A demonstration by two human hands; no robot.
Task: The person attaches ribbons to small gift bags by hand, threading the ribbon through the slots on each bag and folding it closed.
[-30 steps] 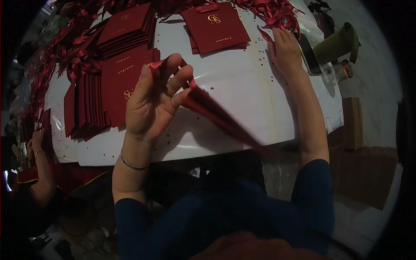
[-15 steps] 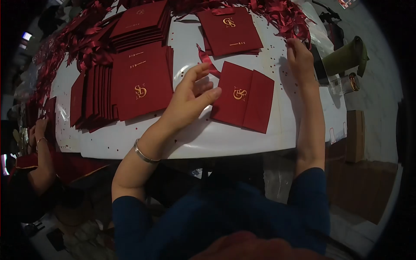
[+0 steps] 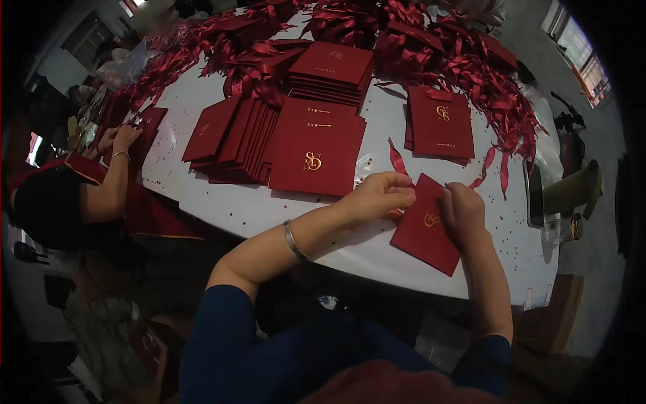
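Note:
A flat red paper envelope (image 3: 425,242) with gold lettering lies tilted on the table in front of me; whether it is an envelope or a flat bag is unclear. My left hand (image 3: 382,195) is at its upper left edge, thumb and fingers pinched together. A red ribbon (image 3: 397,160) runs down to these fingers, but what they grip is hidden. My right hand (image 3: 463,212) is closed over the upper right edge, fingers curled inward. Anything inside it cannot be made out.
Stacked red envelopes (image 3: 316,151) stand left of my hands, with another small pile (image 3: 441,124) beyond. Heaped red ribbons (image 3: 471,74) line the back. A glass jar (image 3: 562,229) is at the right edge. A co-worker's hands (image 3: 121,139) work at far left.
My right hand has come from the ribbon heap to the envelope. My left hand has closed from open fingers to a pinch. The view has shifted, and the envelope's folded flap no longer shows.

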